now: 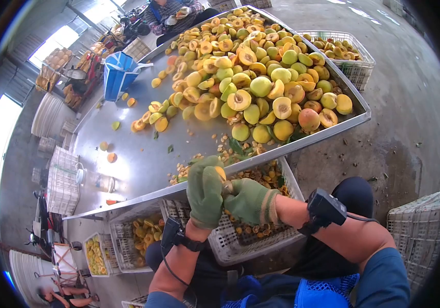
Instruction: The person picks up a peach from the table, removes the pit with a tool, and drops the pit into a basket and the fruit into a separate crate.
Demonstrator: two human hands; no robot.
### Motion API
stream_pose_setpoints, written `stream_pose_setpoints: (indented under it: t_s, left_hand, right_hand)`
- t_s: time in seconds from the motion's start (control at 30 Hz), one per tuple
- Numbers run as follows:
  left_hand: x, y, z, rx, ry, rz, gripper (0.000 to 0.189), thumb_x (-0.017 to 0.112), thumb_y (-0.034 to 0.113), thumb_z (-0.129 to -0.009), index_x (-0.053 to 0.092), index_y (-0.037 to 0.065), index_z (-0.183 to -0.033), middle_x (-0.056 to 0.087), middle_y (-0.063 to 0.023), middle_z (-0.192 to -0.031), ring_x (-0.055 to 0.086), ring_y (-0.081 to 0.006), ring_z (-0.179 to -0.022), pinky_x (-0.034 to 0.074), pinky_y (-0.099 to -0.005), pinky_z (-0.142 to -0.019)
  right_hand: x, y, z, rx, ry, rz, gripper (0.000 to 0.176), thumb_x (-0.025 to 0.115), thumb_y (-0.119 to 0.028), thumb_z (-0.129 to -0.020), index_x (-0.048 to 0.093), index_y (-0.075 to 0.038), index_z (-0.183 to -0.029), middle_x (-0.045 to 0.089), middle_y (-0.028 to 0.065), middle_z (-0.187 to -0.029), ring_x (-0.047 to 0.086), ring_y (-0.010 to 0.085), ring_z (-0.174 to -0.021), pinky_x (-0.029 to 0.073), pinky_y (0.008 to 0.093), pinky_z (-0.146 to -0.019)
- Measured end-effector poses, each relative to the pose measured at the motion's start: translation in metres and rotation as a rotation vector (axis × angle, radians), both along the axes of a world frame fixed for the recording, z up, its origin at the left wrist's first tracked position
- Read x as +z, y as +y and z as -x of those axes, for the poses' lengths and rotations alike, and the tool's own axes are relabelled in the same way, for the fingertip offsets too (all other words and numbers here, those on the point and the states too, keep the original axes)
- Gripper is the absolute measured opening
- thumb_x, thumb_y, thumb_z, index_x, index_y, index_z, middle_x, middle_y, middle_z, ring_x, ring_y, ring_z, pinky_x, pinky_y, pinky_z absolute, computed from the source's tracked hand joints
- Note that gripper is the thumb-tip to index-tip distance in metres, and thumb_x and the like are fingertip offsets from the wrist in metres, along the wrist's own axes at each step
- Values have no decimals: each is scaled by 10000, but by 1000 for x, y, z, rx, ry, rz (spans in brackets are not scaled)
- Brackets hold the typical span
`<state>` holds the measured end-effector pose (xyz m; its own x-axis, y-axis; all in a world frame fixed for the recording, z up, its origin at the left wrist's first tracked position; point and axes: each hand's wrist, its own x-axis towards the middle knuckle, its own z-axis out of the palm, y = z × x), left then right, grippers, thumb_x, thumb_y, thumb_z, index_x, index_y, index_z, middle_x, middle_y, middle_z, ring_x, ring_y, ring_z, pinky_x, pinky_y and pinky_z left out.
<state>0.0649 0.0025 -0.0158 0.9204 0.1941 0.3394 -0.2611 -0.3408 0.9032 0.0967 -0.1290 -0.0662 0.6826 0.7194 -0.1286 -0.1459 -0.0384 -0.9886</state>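
My left hand [204,194], in a green glove, is closed around a peach half [221,173]; a strip of its orange flesh shows by the fingers. My right hand [250,200], gloved alike, meets it with fingers pinched together. Something small and brownish shows at its fingertips, too hidden to name. Both hands are at the near edge of a metal table [143,174], above a white crate [238,249] with pits and fruit scraps inside. Beyond them lies a large heap of whole and halved yellow peaches [261,87]. Loose pits [225,149] and leaves lie near the rim.
A blue bag [119,77] and a clear jug [96,180] stand on the table's left side. Fruit-filled crates sit below left [122,256] and behind right [356,66]. Stacked crates [420,236] stand at my right. Another person [171,18] sits across the table.
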Motion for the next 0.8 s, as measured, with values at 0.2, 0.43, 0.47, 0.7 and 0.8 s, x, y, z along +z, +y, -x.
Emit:
stream_pose_setpoints:
  t_s: [0.2, 0.43, 0.47, 0.7, 0.8]
  left_hand:
    - [6, 4, -3, -117, 105, 272, 457, 416, 383, -1097, 539, 5, -1323, 689, -116, -1098, 656, -198, -998, 545, -352, -899]
    - [-3, 3, 4, -70, -51, 397, 555, 355, 382, -1101, 364, 8, -1512, 561, -166, -1370, 579, -243, -1222, 462, -386, -1065]
    - [-2, -4, 6, -63, -82, 370, 566, 358, 383, -1101, 340, 11, -1527, 541, -168, -1396, 567, -247, -1241, 453, -390, -1076]
    - [-10, 3, 5, -199, -9, 272, 564, 391, 397, -1095, 386, 17, -1512, 551, -137, -1384, 569, -250, -1235, 464, -397, -1061]
    - [8, 18, 6, -326, 339, 418, 540, 405, 412, -1091, 469, 17, -1453, 608, -116, -1291, 632, -231, -1120, 545, -350, -916]
  right_hand:
    - [50, -28, 5, -202, -565, 392, 229, 641, -203, -929, 668, -37, -1084, 713, 211, -886, 694, 388, -858, 522, 422, -716]
    - [58, -24, 11, -336, -68, -1, 239, 635, -232, -955, 671, -5, -1022, 699, 163, -777, 692, 219, -726, 523, 393, -664]
    - [58, -26, 8, -323, 21, -11, 239, 639, -233, -955, 674, -3, -1011, 690, 150, -765, 673, 189, -716, 520, 382, -660]
    - [52, -25, -3, -314, 79, -17, 180, 642, -204, -954, 663, -26, -970, 663, 112, -793, 640, 208, -710, 511, 359, -647]
    - [53, -36, -12, -398, -440, 139, 150, 655, -204, -925, 634, -58, -951, 670, 186, -811, 665, 356, -761, 519, 437, -674]
